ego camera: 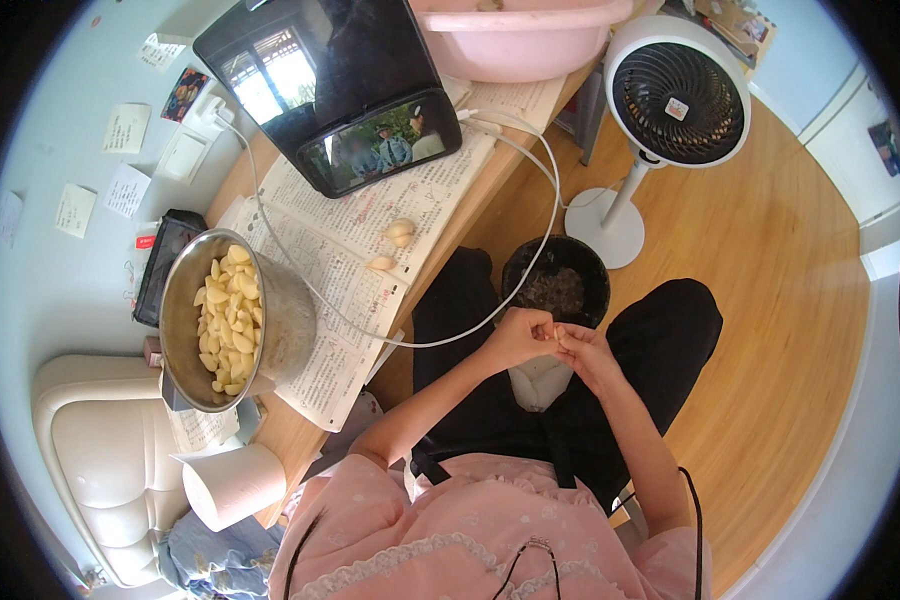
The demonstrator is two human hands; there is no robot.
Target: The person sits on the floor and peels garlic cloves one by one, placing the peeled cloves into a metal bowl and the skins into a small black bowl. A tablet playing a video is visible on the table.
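My left hand (pixel 520 339) and my right hand (pixel 589 358) meet fingertip to fingertip above my lap. Pinched between them is a small pale piece that looks like a garlic clove (pixel 559 334), mostly covered by the fingers. Just beyond them, a black bucket (pixel 511 296) stands between my knees, with a greyish mass (pixel 556 291), possibly garlic skins, inside. A steel pot (pixel 289 330) on the desk holds many peeled garlic cloves (pixel 229 319). Part of a garlic bulb (pixel 400 232) and a single clove (pixel 382 262) lie on printed pages (pixel 345 289).
A phone (pixel 379 146) in a dark stand plays a video. Its white cable (pixel 427 345) loops over the desk edge near my hands. A pink basin (pixel 517 41) sits at the desk's far end, a fan (pixel 679 97) beyond the bucket, a paper roll (pixel 234 486) at the near corner.
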